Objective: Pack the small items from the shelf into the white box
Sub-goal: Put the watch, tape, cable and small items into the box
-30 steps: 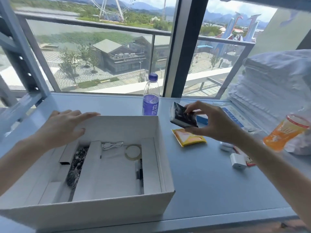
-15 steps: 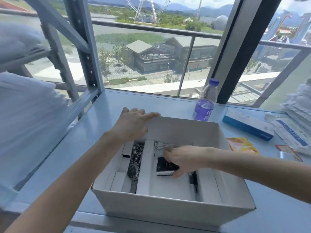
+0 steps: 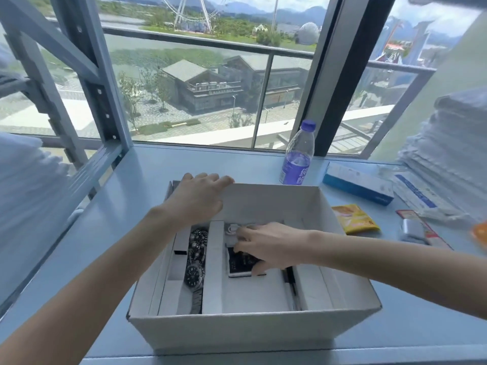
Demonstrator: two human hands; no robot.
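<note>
The white box [image 3: 245, 330] stands open on the blue shelf [image 3: 110, 227]. My left hand [image 3: 197, 196] lies flat on the box's far left rim. Inside the middle compartment, my right hand [image 3: 266, 246] presses its fingers on a small black device [image 3: 241, 263] lying on the white insert. A white cable [image 3: 232, 229] sits just beyond that hand. In the left slot lie a wristwatch [image 3: 193, 276] and a dark beaded item [image 3: 199, 239]. A black pen [image 3: 290, 279] lies in the right slot.
Right of the box lie a yellow packet [image 3: 354, 218], a blue-and-white carton [image 3: 358, 184], a small white charger [image 3: 412, 230] and a red packet [image 3: 421, 225]. A purple-labelled bottle [image 3: 297, 154] stands behind. White folded cloth [image 3: 453, 143] is stacked far right; grey rack posts [image 3: 105, 83] rise at left.
My right hand carried the black device from above the shelf into the box's middle compartment and set it down. The camera view swung left. My left hand stayed on the box rim.
</note>
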